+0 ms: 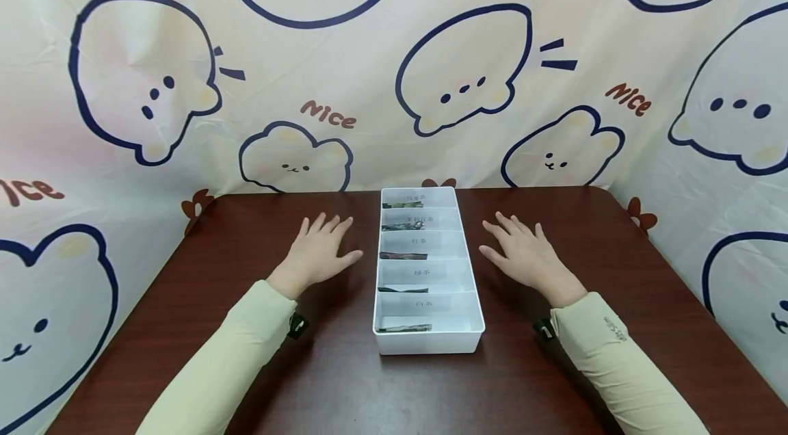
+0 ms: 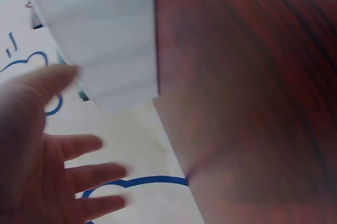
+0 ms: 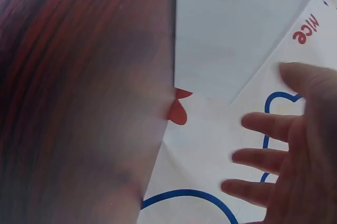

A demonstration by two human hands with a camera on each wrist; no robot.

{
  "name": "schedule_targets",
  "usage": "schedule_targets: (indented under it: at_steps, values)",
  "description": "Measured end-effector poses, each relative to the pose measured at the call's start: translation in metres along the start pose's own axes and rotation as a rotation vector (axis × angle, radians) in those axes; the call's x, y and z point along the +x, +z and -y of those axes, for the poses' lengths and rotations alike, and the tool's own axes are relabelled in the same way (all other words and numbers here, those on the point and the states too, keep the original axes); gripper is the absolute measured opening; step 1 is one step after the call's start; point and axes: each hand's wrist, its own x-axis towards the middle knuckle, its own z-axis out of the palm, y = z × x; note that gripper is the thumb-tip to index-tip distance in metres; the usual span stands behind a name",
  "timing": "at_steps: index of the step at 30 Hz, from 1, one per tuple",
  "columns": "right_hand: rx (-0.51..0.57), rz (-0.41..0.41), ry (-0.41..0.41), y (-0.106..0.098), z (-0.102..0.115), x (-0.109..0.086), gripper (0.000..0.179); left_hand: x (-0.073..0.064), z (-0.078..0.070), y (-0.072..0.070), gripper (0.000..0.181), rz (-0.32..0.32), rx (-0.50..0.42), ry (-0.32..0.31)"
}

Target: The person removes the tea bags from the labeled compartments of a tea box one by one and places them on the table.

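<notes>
A long white divided box (image 1: 429, 343) stands in the middle of the table, its compartments running from near to far. Each compartment bears a printed label on its back wall and has a thin dark packet, such as this nearest packet (image 1: 404, 328), at its left side. My left hand (image 1: 317, 254) is held to the left of the box, fingers spread and apart from it. On the other side, my right hand (image 1: 523, 254) is likewise spread, palm down, not touching the box. Both wrist views show the box's outer side wall (image 2: 105, 34) beyond the fingers.
The dark brown wooden table (image 1: 332, 387) reaches back to a pale curtain (image 1: 375, 72) printed with blue-outlined bear shapes, which also hangs at both sides. Dark wrist devices, including the left one (image 1: 298, 325), sit under the pale green sleeves.
</notes>
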Motion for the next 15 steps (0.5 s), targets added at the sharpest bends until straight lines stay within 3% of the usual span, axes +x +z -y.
schedule_targets:
  at_steps: [7, 15]
  values:
    - [0.041, 0.026, -0.01, -0.003, 0.004, -0.004, 0.046, -0.007, -0.002, -0.008, 0.054, 0.118, -0.161, -0.028]
    - [0.202, 0.044, 0.001, -0.01, 0.012, -0.006, 0.029, -0.009, -0.003, -0.01, 0.049, 0.129, -0.18, -0.017]
